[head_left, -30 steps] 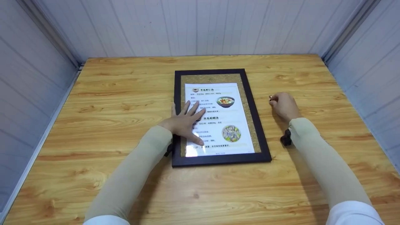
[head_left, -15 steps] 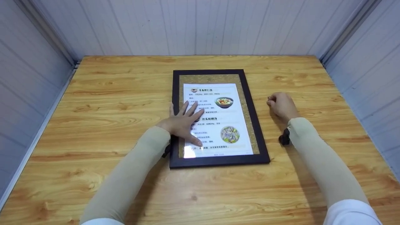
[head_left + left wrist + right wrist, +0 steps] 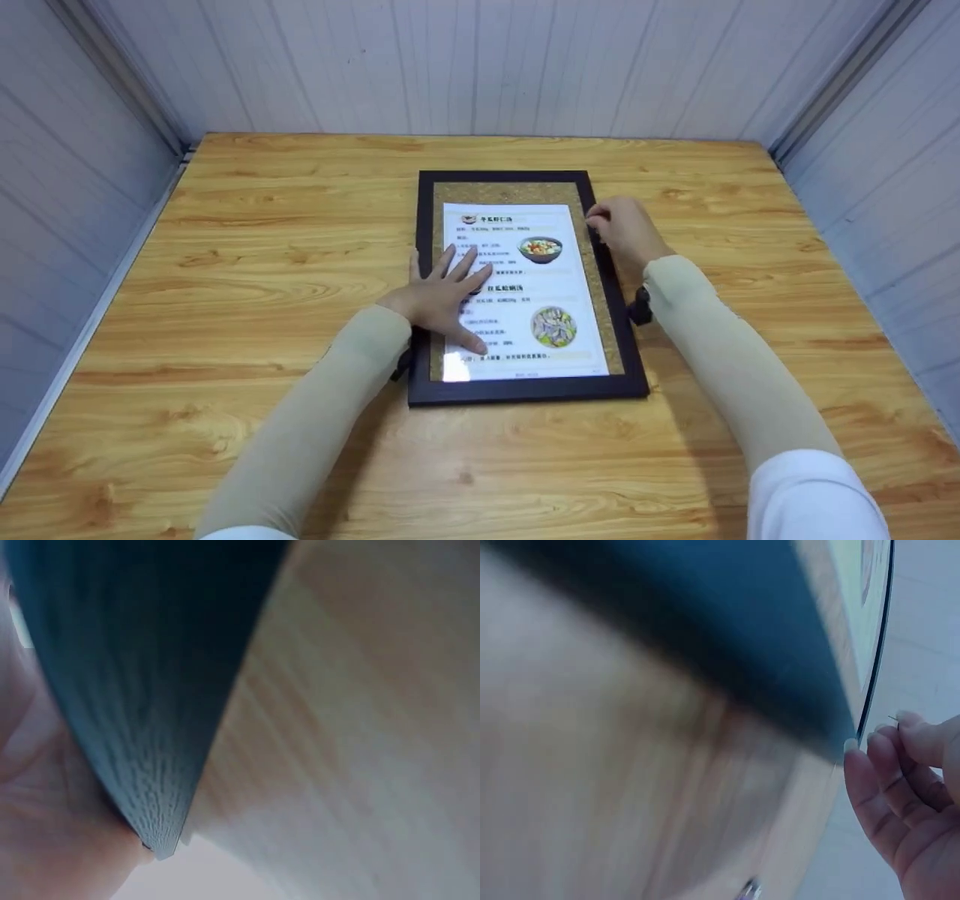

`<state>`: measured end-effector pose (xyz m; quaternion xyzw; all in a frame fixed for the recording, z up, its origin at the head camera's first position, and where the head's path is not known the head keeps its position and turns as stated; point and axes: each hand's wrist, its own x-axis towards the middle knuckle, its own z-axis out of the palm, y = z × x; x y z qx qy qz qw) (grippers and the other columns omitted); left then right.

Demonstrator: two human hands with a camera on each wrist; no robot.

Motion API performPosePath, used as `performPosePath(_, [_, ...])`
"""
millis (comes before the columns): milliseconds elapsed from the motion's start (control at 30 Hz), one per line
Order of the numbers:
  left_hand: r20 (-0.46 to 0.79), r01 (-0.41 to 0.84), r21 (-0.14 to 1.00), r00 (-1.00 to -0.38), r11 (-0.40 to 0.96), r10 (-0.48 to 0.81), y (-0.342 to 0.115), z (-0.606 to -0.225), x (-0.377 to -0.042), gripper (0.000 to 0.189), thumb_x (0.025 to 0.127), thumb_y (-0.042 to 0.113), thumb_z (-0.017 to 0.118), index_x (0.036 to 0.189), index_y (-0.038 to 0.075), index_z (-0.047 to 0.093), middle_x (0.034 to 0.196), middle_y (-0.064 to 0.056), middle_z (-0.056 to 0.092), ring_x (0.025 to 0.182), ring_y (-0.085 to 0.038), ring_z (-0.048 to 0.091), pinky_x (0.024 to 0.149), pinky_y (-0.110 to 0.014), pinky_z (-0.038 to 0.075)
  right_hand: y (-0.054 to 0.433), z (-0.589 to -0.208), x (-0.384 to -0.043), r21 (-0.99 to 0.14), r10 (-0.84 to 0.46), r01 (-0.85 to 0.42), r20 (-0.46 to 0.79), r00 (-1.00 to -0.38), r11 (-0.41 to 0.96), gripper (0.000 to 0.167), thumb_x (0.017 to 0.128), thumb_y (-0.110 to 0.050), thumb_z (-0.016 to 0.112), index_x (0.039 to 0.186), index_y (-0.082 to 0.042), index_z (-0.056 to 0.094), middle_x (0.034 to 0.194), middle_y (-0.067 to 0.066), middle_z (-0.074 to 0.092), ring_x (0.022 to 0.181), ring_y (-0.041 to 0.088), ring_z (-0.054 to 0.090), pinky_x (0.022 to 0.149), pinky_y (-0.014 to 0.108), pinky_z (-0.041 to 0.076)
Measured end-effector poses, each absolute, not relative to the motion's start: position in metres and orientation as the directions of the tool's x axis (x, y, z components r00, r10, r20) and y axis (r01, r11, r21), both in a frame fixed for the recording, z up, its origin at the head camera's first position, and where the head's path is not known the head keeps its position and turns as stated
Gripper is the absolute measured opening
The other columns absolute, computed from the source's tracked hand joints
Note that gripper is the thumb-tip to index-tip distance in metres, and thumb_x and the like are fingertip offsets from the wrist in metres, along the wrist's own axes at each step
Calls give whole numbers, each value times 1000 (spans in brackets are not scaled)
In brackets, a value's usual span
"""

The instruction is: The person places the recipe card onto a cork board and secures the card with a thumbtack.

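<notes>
A printed recipe sheet (image 3: pixel 525 360) with two food pictures lies on a cork board (image 3: pixel 510 193) inside a dark frame (image 3: pixel 525 390). My left hand (image 3: pixel 442 300) rests on the sheet's left side and the frame's left edge, fingers spread; in the left wrist view the palm (image 3: pixel 52 802) lies against the frame's side (image 3: pixel 150 727). Over the frame's upper right edge, my right hand (image 3: pixel 626 229) pinches a tiny pin between thumb and fingers. Only the thin point of the pin (image 3: pixel 893 718) shows in the right wrist view; its head is hidden.
The frame lies mid-way on a wood-grain table (image 3: pixel 247 247). Pale panel walls (image 3: pixel 472 67) stand behind and at both sides. In the right wrist view, a small shiny object (image 3: pixel 750 889) lies on the table, too blurred to identify.
My right hand has moved left and slightly away from me, from the table beside the frame to over its right edge, with the pin. The left hand stays in place.
</notes>
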<state>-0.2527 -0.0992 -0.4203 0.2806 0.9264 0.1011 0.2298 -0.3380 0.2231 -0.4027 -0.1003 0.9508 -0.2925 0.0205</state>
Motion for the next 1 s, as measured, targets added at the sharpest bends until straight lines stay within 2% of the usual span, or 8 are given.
performPosePath(233, [-388, 446, 334, -738, 830, 552, -93, -421, -252, 128, 63, 83, 68, 159, 37, -2, 162, 4, -24, 145, -28, -27, 99, -75, -17, 205, -409, -353, -557, -202, -173, 11, -979, 813, 21, 101, -6, 56, 111, 3, 71, 110, 19, 68, 95, 28, 61, 80, 43, 51])
performPosePath(533, [-367, 457, 337, -741, 823, 562, -93, -421, -251, 127, 62, 83, 69, 159, 38, 1, 162, 3, -21, 145, -28, -26, 100, -76, -14, 200, -413, -363, -578, -156, -87, -71, -985, 811, 20, 101, -10, 58, 110, 0, 73, 113, 16, 67, 98, 27, 59, 85, 42, 49])
performPosePath(1000, [-360, 453, 358, -740, 816, 569, -94, -418, -246, 125, 65, 81, 70, 159, 37, 2, 163, 4, -21, 145, -27, -27, 101, -76, -14, 194, -409, -362, -531, -144, -77, -86, -986, 844, 19, 100, -13, 60, 107, -2, 74, 110, 15, 68, 93, 27, 57, 81, 40, 48])
